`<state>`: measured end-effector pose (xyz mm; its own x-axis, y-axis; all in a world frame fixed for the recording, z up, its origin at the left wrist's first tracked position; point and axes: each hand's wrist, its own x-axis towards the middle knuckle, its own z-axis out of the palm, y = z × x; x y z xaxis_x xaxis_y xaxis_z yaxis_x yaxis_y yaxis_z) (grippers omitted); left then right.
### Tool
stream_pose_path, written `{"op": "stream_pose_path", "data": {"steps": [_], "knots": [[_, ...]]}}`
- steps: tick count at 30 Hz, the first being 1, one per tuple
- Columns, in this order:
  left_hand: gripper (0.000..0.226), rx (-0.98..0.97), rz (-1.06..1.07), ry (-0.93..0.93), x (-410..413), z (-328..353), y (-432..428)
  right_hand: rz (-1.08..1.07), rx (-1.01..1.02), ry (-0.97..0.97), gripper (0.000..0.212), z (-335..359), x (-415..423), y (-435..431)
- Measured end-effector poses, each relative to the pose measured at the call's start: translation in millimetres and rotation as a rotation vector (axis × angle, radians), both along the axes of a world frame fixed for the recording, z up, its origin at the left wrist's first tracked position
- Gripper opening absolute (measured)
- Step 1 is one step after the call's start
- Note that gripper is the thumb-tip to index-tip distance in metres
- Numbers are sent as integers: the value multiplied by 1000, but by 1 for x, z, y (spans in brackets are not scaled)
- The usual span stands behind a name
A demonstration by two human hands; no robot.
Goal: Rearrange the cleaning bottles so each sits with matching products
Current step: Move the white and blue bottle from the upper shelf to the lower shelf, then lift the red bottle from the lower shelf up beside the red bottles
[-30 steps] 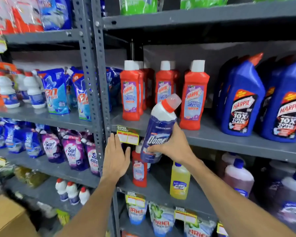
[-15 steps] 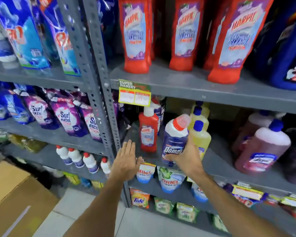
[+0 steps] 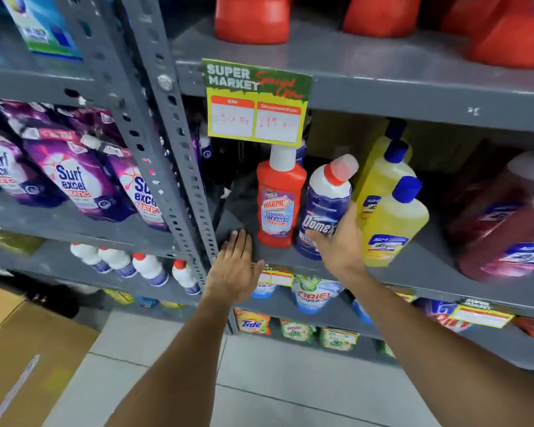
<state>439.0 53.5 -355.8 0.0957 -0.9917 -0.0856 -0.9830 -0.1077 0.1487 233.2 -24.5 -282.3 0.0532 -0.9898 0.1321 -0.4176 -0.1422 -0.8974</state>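
My right hand (image 3: pixel 341 241) grips a blue-and-white Domex bottle (image 3: pixel 326 204) with a red cap, tilted right, its base at the middle shelf (image 3: pixel 413 269). Just left of it stands a lone red Harpic bottle (image 3: pixel 278 204) with a white cap. Yellow bottles (image 3: pixel 392 217) with blue caps stand right of the Domex bottle, touching my fingers. My left hand (image 3: pixel 233 269) lies flat and open on the shelf's front edge, left of the Harpic bottle. More red Harpic bottles (image 3: pixel 252 20) stand on the shelf above.
A grey perforated upright (image 3: pixel 173 167) divides the racks. Purple Surf Excel pouches (image 3: pixel 71 183) fill the left shelf, small white bottles (image 3: pixel 148 268) below them. Pink bottles (image 3: pixel 506 229) sit far right. A price tag (image 3: pixel 256 103) hangs overhead. Cardboard boxes (image 3: pixel 22 359) lie on the floor at left.
The view has dropped and closed in on the middle shelf. My right hand has brought the Domex bottle down from the upper Harpic shelf to beside the lone Harpic bottle. My left hand followed down.
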Motion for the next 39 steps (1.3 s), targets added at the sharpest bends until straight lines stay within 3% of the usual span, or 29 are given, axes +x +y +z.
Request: {"op": "stream_pose_path", "data": {"steps": [11, 19, 22, 26, 29, 39], "knots": [[75, -24, 14, 32, -1, -7, -2, -146, 17, 46, 81, -1, 18, -40], [76, -21, 10, 30, -1, -10, -2, -223, 229, 56, 66, -13, 17, 8], [76, -24, 3, 30, 0, -12, -2, -112, 268, 79, 51, -14, 21, 24], [75, -37, -6, 53, 2, -13, -2, 126, 228, -53, 73, 13, 31, 19], [75, -33, -14, 70, 3, -15, -3, 249, 144, -92, 72, 36, 39, 5], [74, 11, 5, 51, 4, -19, -9, 293, 163, 29, 68, 53, 50, -19]]}}
